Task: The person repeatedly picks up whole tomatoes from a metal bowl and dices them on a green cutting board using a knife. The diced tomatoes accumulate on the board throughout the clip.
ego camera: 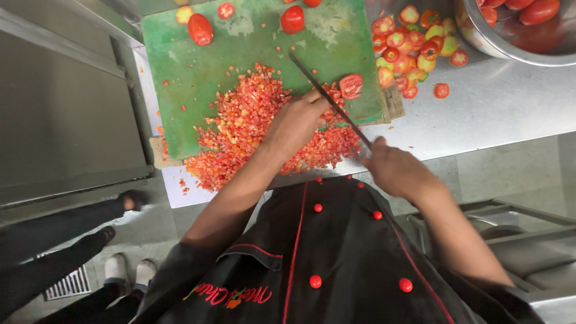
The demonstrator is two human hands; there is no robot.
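Standing at the far left on the floor are another person's feet [123,270] in pale shoes, beside a steel counter [492,108] that carries a green cutting board [198,72]. Near the board's top edge lie a few whole tomatoes [200,29]; lower down spreads a wide heap of diced tomato [240,126], small wet red and orange bits spilling over the board's near edge. The left hand [297,123] lies curled on that heap, knuckles up, touching the blade of a long dark knife [327,99]. A cut tomato half [351,86] sits just beside the blade. The dice looks soft, slick and easily crushed, best gathered by scooping under it rather than pinching. The right hand [399,171] is clamped on the knife's handle, off the board's near corner. Further right lie trimmed tomato tops [411,51], then a steel bowl [480,42] of whole tomatoes.
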